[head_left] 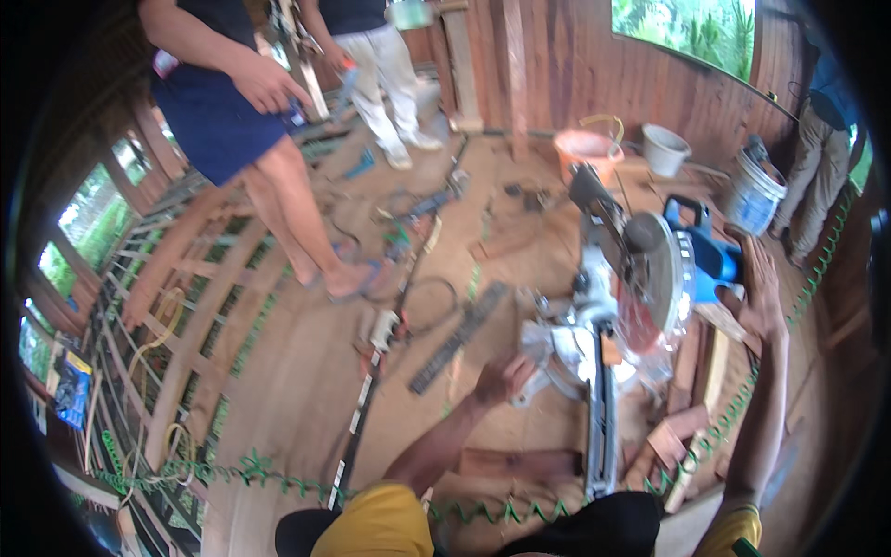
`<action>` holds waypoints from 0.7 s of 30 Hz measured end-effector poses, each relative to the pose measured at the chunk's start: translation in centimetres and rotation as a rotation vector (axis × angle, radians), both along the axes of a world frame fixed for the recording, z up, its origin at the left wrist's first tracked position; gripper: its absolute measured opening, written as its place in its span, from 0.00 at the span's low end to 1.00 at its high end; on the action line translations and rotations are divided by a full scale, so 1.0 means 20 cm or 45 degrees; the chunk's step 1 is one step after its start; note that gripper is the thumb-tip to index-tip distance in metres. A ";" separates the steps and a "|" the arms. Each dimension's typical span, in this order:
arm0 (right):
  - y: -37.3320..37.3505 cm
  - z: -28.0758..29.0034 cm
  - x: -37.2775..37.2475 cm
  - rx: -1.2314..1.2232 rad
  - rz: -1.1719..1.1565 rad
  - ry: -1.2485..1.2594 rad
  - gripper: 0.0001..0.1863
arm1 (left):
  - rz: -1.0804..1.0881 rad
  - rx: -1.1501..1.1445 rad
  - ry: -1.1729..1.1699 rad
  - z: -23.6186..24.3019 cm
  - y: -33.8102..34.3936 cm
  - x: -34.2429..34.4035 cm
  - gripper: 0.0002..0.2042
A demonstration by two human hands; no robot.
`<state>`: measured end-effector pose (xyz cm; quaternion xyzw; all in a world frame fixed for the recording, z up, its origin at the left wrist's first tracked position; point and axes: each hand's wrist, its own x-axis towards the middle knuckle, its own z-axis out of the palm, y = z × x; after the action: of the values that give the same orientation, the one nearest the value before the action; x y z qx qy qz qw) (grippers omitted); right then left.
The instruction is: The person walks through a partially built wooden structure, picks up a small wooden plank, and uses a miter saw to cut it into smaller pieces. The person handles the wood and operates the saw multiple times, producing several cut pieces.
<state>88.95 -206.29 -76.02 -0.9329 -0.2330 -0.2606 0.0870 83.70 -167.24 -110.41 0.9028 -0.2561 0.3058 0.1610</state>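
A mitre saw with a blue motor housing and a round silver blade guard stands on the wooden floor in front of me. My right hand is at the right side of the blue housing, fingers stretched out and thumb apart; it appears to touch it. My left hand is beside the left edge of the saw's silver base, its fingers curled in. What the left hand holds, if anything, is hidden. The saw's long metal rail points toward me.
Wood offcuts lie right of the rail. A green coiled hose crosses near me. An orange bucket, a grey bucket and a white-blue bucket stand behind. Three people stand around. Open floor joists are at left.
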 end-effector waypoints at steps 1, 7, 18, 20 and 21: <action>0.01 -0.01 0.02 0.015 0.071 -0.071 0.45 | 0.092 -0.136 -0.056 0.02 0.14 -0.12 0.05; 0.09 -0.07 0.05 0.103 0.108 -0.110 0.53 | 0.775 -0.863 0.486 -0.12 0.69 -0.49 0.18; 0.04 -0.04 0.05 0.038 0.135 -0.120 0.54 | 0.848 -0.983 0.746 -0.03 0.65 0.59 0.20; 0.05 -0.02 0.06 0.057 0.180 -0.150 0.50 | 0.748 -1.205 0.804 0.20 0.76 0.88 0.16; 0.10 -0.02 0.09 0.051 0.164 -0.103 0.51 | 0.696 -1.383 0.871 0.18 0.77 0.97 0.15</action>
<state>90.67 -204.32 -76.50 -0.9027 -0.2908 -0.2965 0.1128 103.19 -151.91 -106.89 0.7720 0.2347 0.1188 0.5787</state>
